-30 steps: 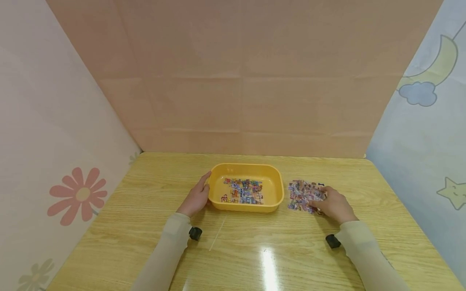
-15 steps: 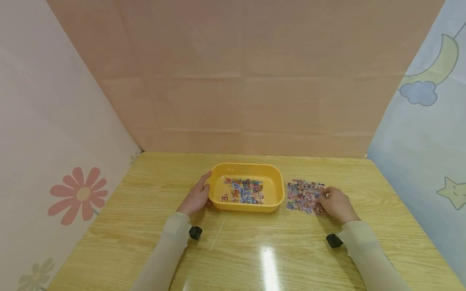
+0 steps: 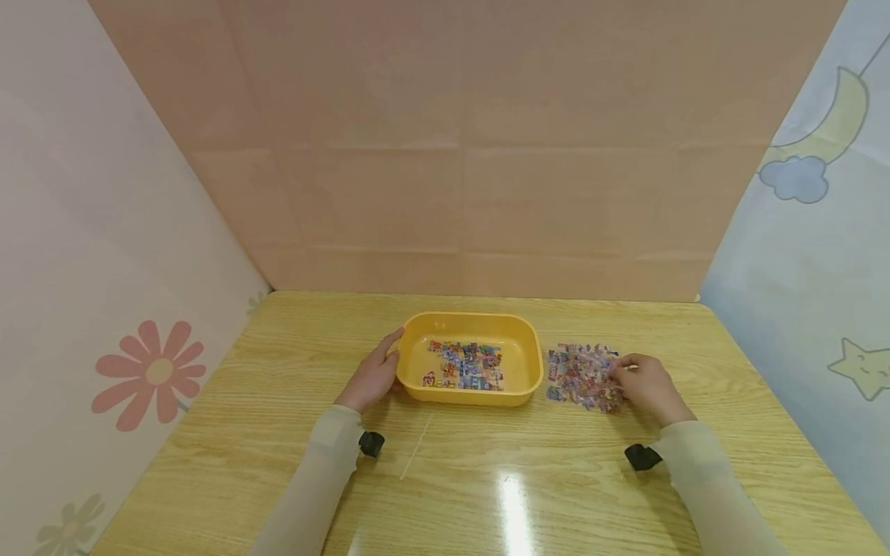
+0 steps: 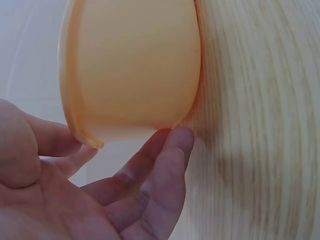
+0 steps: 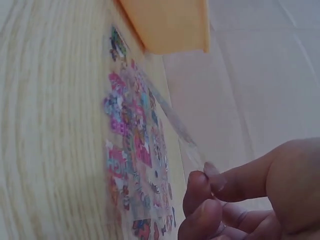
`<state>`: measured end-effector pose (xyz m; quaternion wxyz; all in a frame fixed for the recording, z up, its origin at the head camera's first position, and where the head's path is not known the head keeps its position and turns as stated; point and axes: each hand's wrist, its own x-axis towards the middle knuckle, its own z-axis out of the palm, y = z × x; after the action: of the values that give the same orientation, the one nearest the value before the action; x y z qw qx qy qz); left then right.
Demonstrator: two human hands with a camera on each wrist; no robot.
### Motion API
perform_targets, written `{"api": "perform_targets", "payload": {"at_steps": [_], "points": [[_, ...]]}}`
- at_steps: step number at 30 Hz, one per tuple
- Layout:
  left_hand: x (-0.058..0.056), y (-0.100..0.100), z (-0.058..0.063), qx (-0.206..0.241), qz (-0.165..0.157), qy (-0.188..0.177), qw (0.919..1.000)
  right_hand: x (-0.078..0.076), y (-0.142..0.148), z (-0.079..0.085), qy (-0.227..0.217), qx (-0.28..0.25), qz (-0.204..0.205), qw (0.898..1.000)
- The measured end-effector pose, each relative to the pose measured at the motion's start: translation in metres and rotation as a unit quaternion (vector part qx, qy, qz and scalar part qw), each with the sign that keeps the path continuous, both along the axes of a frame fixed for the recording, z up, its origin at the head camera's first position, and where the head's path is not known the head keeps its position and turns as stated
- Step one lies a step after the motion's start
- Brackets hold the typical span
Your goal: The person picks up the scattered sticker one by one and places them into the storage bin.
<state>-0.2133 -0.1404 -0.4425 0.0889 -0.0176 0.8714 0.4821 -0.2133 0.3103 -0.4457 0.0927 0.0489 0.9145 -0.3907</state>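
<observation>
While our left hand (image 3: 371, 380) grips yellow tray (image 3: 473, 398) at nine o'clock in head view, printed sheets (image 3: 582, 378) lie just off its three o'clock. Left wrist: fingers (image 4: 167, 185) against tray's end. Right wrist: our right hand (image 5: 270, 185) pinches clear sheet (image 5: 175, 120), edge raised.

In the head view we saw soft, even light and a white glare streak on the near worktop (image 3: 473, 463). Both wrist views looked hazier; we found the stickers (image 5: 142, 150) blurred and soft shadows beside the tub (image 4: 135, 65).

Sticker sheets (image 3: 582, 378) beside yellow tray (image 3: 469, 398)
</observation>
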Motion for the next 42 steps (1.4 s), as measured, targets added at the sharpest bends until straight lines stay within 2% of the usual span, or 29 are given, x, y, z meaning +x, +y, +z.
{"api": "perform_targets", "payload": {"at_steps": [3,7,11,18,42], "points": [[-0.001,-0.001,0.000,-0.015,-0.005,0.010,0.9998,0.000,0.001,0.002,-0.004,-0.019,-0.006,1.000],[-0.003,-0.003,0.000,-0.014,-0.010,0.010,0.9998,0.002,0.001,0.006,-0.010,-0.047,-0.009,0.999],[-0.003,-0.003,0.000,-0.002,-0.006,-0.003,1.0000,0.004,0.002,0.010,-0.008,-0.059,-0.009,0.998],[-0.003,-0.004,0.001,-0.005,-0.004,-0.006,1.0000,0.005,0.005,0.014,-0.009,-0.079,-0.007,0.997],[-0.003,-0.001,0.004,0.026,-0.006,-0.019,0.9995,0.006,0.009,0.025,-0.002,-0.088,0.000,0.996]]}}
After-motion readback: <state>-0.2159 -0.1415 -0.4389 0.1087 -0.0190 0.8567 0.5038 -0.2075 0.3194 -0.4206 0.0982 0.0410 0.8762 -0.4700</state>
